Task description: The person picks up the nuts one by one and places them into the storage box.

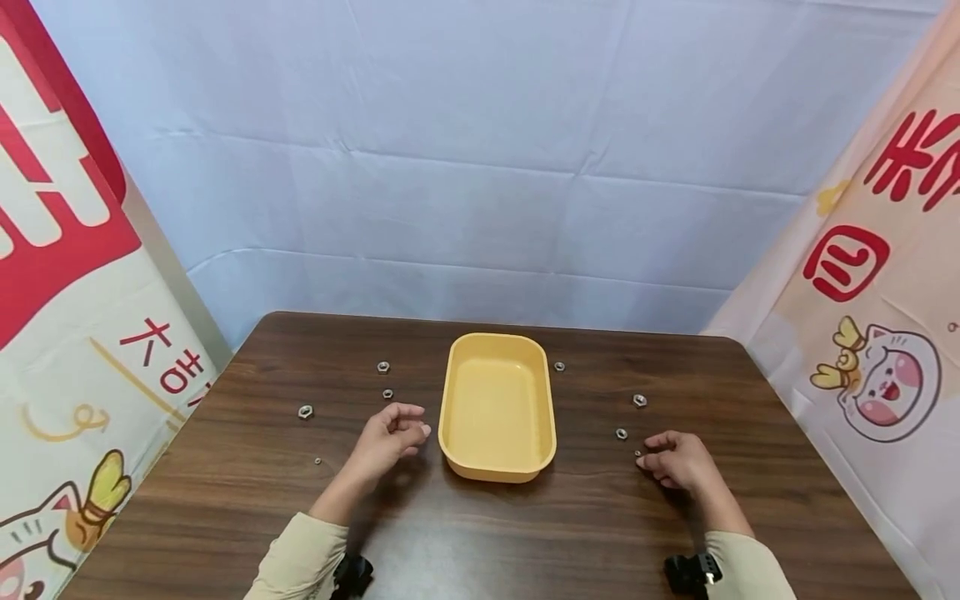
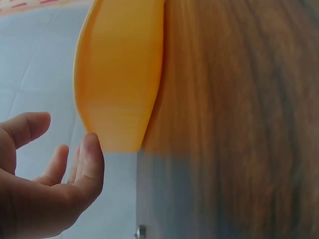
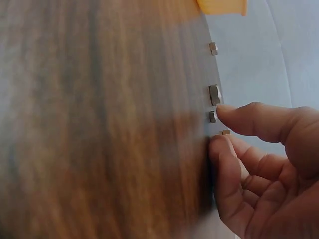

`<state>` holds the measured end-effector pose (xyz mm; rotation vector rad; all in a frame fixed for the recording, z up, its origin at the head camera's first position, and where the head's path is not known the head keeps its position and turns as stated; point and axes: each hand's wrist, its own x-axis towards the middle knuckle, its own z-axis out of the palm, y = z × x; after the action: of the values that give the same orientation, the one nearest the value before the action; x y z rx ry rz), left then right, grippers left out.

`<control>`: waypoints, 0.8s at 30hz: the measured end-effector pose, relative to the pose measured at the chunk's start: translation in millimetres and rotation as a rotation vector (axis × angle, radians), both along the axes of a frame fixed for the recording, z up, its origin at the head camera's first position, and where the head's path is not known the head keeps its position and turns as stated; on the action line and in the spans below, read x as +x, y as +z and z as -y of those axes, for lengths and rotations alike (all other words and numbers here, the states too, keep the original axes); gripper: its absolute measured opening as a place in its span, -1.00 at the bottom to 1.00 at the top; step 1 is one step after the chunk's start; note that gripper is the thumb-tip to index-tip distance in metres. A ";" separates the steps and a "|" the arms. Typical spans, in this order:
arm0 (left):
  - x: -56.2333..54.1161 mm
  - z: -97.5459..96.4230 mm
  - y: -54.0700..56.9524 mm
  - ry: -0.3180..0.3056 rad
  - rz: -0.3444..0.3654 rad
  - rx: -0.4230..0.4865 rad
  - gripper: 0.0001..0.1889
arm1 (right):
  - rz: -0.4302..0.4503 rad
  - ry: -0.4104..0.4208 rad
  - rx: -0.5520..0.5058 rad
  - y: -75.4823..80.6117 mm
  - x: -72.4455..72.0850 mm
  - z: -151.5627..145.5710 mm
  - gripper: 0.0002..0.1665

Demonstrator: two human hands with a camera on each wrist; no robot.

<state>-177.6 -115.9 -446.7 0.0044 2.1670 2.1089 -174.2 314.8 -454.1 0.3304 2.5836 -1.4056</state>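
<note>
A very small nut [image 1: 637, 453] lies on the table by the fingertips of my right hand [image 1: 678, 460]. In the right wrist view this tiny nut [image 3: 226, 132] shows in the gap between thumb and index finger, which stand apart. Close by are a medium nut [image 1: 622, 433] and a larger nut [image 1: 640, 400]. My left hand [image 1: 390, 440] hovers left of a yellow tray [image 1: 497, 477], its fingers loosely bent and holding nothing. Behind that hand lies another nut [image 1: 387, 393]. From the left wrist, the tray's outer side [image 2: 119, 74] appears beyond the fingers.
More hex nuts are spread about: a nut [image 1: 383, 367] at the back left, a nut [image 1: 305, 412] further left, a tiny nut [image 1: 318, 461] nearer me, and a nut [image 1: 559, 367] right of the tray. A pale cloth [image 1: 465, 217] hangs behind the wooden table [image 1: 487, 542].
</note>
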 end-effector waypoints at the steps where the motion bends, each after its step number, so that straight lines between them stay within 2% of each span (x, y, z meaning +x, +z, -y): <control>1: 0.1 -1.7 -0.6 -0.003 0.003 0.004 -0.66 | -0.007 0.001 0.008 -0.9 -1.0 0.3 -0.52; 3: 0.5 -4.7 -1.2 -0.009 0.009 0.026 -0.63 | -0.015 -0.003 0.019 -2.4 -3.1 1.5 -0.53; 5: 3.8 -8.0 5.6 -0.020 0.017 0.043 -0.63 | -0.021 -0.004 0.025 -2.9 -5.0 2.4 -0.55; 8: 3.4 -11.4 4.6 -0.033 0.021 0.065 -0.62 | -0.028 -0.007 0.044 -5.0 -6.9 3.5 -0.57; 10: 3.1 -13.7 4.1 -0.042 0.019 0.057 -0.63 | -0.046 0.005 0.069 -6.3 -7.3 4.5 -0.59; 12: 0.2 -15.1 -3.5 -0.065 0.007 0.038 -0.62 | -0.055 0.020 0.093 -7.5 -7.3 5.9 -0.62; 17: 2.9 -18.2 -3.0 -0.140 -0.002 0.008 -0.63 | -0.069 0.072 0.121 -6.1 -6.8 9.7 -0.70; 24: 3.0 -19.7 0.3 -0.162 0.007 0.028 -0.60 | -0.048 0.099 0.120 -0.6 -8.3 10.6 -0.77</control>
<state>-174.7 -96.2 -446.4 0.1694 2.0566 2.0463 -182.6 304.2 -454.7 0.1845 2.6890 -1.2443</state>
